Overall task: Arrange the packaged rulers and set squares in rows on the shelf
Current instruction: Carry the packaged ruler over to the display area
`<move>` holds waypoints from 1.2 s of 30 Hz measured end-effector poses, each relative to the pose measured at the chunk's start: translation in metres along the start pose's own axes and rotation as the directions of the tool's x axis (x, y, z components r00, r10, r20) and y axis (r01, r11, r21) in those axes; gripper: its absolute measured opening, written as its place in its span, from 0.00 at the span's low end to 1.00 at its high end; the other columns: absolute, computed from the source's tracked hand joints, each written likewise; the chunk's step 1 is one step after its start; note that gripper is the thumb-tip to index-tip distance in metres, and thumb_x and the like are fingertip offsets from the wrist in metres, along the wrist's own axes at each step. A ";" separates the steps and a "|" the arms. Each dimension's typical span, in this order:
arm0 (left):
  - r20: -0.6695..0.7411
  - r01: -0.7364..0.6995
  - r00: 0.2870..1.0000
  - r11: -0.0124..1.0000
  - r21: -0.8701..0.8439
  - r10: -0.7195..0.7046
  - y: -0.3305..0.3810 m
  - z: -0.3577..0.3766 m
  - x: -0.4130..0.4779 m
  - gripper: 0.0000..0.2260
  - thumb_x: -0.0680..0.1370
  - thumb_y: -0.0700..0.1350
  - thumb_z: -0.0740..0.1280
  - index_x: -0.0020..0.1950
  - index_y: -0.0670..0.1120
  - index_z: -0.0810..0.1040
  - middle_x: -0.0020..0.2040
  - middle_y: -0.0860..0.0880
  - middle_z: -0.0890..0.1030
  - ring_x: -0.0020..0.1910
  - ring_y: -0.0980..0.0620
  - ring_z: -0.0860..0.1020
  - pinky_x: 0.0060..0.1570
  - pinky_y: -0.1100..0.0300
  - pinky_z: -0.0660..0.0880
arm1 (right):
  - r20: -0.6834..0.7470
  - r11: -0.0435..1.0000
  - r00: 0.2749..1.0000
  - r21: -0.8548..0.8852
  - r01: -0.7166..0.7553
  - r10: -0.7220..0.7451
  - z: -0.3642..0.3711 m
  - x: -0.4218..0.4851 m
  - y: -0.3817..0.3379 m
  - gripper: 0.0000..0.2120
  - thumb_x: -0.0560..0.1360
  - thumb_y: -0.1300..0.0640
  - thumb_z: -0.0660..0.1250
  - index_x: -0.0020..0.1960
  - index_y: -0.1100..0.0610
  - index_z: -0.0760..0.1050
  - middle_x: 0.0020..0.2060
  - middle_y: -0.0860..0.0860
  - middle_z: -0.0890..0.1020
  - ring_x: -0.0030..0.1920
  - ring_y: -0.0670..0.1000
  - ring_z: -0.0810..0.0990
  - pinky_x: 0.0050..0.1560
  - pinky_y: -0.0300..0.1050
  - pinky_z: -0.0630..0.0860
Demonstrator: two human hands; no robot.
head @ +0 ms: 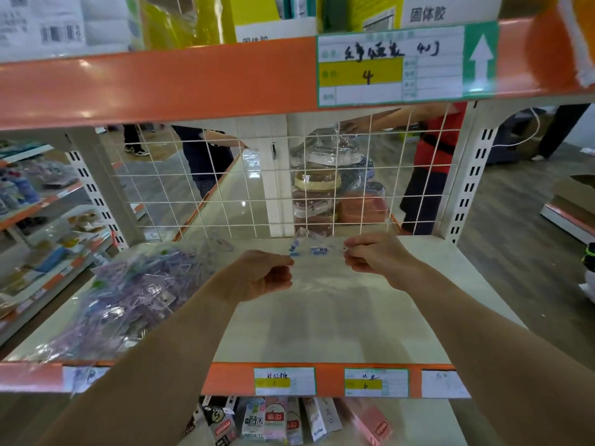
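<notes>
Two hands on one pack. My left hand (257, 276) and right hand (375, 257) each pinch an end of a clear packaged set square (314, 247) with blue print. Thumb and forefinger are pressed on the wrapper, and the other fingers are curled in. The pack sits level between the hands over the back middle of the shelf (322, 320), just in front of the wire grid (225, 188). I can't tell if it touches the board. The pile of packaged rulers and set squares (128, 291) is heaped loose on the left side of the same shelf, purple-tinted, not in rows, spilling over the orange front strip (225, 379). Two price labels (284, 381) are on that strip. Boxed goods (273, 420) are on the level below.
</notes>
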State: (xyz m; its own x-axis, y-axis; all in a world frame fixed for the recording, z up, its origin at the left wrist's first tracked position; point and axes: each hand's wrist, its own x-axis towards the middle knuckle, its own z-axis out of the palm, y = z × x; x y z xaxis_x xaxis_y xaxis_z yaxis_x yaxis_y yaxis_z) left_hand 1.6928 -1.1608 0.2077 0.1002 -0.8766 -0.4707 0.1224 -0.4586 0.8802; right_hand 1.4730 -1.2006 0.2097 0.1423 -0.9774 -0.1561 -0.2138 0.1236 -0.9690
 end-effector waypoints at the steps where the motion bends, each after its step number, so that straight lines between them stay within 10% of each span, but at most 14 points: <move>1: -0.014 -0.002 1.000 1.000 -0.008 0.002 -0.001 -0.001 0.002 0.03 0.76 0.35 0.67 0.44 0.35 0.78 0.32 0.43 0.76 0.27 0.52 0.77 0.27 0.60 0.78 | 0.014 1.000 1.000 -0.028 0.002 -0.001 0.003 0.003 0.002 0.10 0.74 0.67 0.68 0.55 0.64 0.78 0.42 0.58 0.82 0.39 0.51 0.81 0.44 0.40 0.80; 14: -0.147 0.044 0.988 0.999 -0.009 -0.045 -0.002 -0.023 0.028 0.03 0.76 0.34 0.67 0.43 0.35 0.78 0.32 0.43 0.76 0.24 0.52 0.77 0.25 0.59 0.78 | 0.130 0.775 0.972 -0.587 0.234 -0.195 0.039 0.046 0.014 0.15 0.73 0.58 0.70 0.58 0.59 0.79 0.52 0.54 0.81 0.50 0.51 0.79 0.49 0.40 0.73; 36: -0.147 0.027 0.989 0.993 0.113 -0.010 -0.006 -0.027 0.035 0.05 0.77 0.33 0.66 0.45 0.40 0.81 0.34 0.43 0.78 0.27 0.52 0.78 0.27 0.59 0.79 | 0.065 0.608 0.987 -0.781 0.143 -0.148 0.049 0.083 0.025 0.07 0.70 0.61 0.68 0.45 0.56 0.83 0.44 0.54 0.82 0.43 0.50 0.75 0.43 0.38 0.66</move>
State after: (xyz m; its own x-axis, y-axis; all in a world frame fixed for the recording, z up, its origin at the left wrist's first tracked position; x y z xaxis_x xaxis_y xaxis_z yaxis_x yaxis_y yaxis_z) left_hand 1.7222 -1.1854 0.1843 0.2431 -0.8409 -0.4835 0.0131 -0.4955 0.8685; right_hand 1.5267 -1.2700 0.1636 0.2348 -0.9718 -0.0226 -0.8646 -0.1982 -0.4617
